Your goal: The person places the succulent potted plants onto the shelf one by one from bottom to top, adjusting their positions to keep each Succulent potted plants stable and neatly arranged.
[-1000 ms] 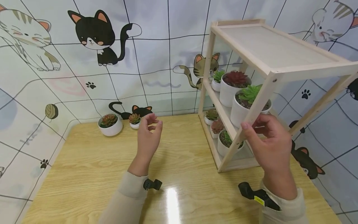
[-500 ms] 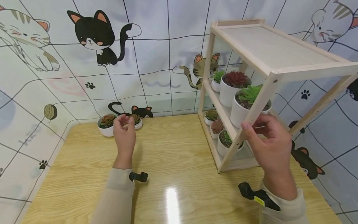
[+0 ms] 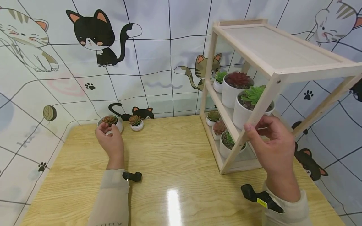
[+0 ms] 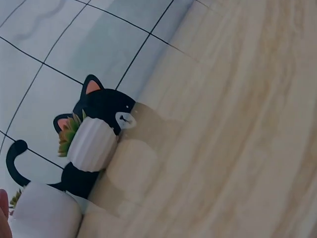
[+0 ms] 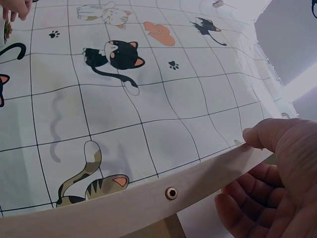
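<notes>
At the back left of the table, a white round pot with a reddish-green succulent (image 3: 110,119) stands near the wall. My left hand (image 3: 111,139) is at its near side, thumb and fingers apart and overlapping the pot in the head view. A fingertip (image 4: 4,218) shows beside that pot (image 4: 47,213) in the left wrist view. Just right of it is a small ribbed white pot with a succulent (image 3: 136,123). My right hand (image 3: 272,142) pinches the front post of a wooden shelf rack (image 3: 261,108), thumb on the post (image 5: 218,173) in the right wrist view.
On the rack's middle tier stand a red succulent (image 3: 238,81), a bright green one (image 3: 252,95) and a small green one (image 3: 220,77). Several smaller potted succulents (image 3: 219,128) fill the bottom tier. Cat-print sheeting (image 3: 158,59) encloses the wooden table (image 3: 175,150).
My left hand has moved left across the table, past the small succulent pot, to the larger pot at the back left. The right hand has kept its hold on the rack post.
</notes>
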`<state>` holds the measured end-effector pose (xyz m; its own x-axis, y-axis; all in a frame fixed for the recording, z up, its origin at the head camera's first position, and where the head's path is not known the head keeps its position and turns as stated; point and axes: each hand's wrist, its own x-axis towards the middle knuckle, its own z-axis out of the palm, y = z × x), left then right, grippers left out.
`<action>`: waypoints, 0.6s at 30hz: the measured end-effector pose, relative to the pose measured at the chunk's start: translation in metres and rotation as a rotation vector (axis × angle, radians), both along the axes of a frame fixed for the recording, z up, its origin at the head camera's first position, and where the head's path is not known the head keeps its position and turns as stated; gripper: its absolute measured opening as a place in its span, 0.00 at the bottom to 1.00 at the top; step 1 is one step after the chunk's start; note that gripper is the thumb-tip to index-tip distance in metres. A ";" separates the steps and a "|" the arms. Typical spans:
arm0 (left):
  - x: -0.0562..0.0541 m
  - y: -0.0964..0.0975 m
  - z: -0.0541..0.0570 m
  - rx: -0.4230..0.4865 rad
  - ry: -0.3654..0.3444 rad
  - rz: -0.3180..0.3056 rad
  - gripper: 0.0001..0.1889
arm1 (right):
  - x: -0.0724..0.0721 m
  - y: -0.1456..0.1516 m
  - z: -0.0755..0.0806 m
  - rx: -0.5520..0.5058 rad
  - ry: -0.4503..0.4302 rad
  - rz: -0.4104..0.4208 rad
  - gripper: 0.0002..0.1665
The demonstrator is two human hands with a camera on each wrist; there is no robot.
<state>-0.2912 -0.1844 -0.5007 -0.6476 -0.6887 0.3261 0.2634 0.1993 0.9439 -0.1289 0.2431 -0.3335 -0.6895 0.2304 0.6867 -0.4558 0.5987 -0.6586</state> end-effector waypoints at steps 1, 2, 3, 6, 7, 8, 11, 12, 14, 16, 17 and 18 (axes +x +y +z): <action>-0.001 -0.001 -0.002 0.008 0.007 0.013 0.24 | 0.000 0.000 0.000 -0.002 0.002 0.003 0.19; -0.001 -0.002 -0.003 0.014 0.007 0.026 0.24 | 0.000 0.000 -0.001 -0.003 0.004 0.005 0.18; -0.002 -0.003 -0.005 0.022 0.004 0.038 0.24 | 0.000 0.001 -0.001 -0.004 0.005 0.006 0.18; -0.003 -0.006 -0.008 0.039 -0.012 0.067 0.26 | -0.001 0.001 -0.001 -0.004 0.012 0.010 0.18; -0.003 -0.007 -0.009 0.046 -0.024 0.077 0.26 | -0.001 0.001 -0.001 -0.003 0.016 0.013 0.18; -0.004 -0.008 -0.009 0.050 -0.043 0.085 0.27 | -0.001 0.001 -0.001 -0.001 0.018 0.012 0.18; -0.006 -0.011 -0.012 0.056 -0.107 0.106 0.30 | -0.001 0.002 -0.001 0.013 0.020 0.011 0.18; -0.007 -0.012 -0.013 0.056 -0.130 0.108 0.32 | -0.001 0.002 -0.001 0.014 0.021 0.010 0.18; -0.008 -0.015 -0.015 0.058 -0.177 0.107 0.35 | -0.001 0.002 -0.001 0.016 0.022 0.008 0.18; -0.010 -0.017 -0.017 0.062 -0.208 0.100 0.38 | -0.001 0.002 -0.001 0.013 0.025 0.005 0.19; -0.010 -0.019 -0.018 0.064 -0.219 0.095 0.39 | -0.002 0.001 -0.001 0.011 0.027 0.004 0.19; -0.011 -0.020 -0.020 0.068 -0.232 0.089 0.41 | -0.002 0.002 -0.001 0.011 0.027 0.003 0.19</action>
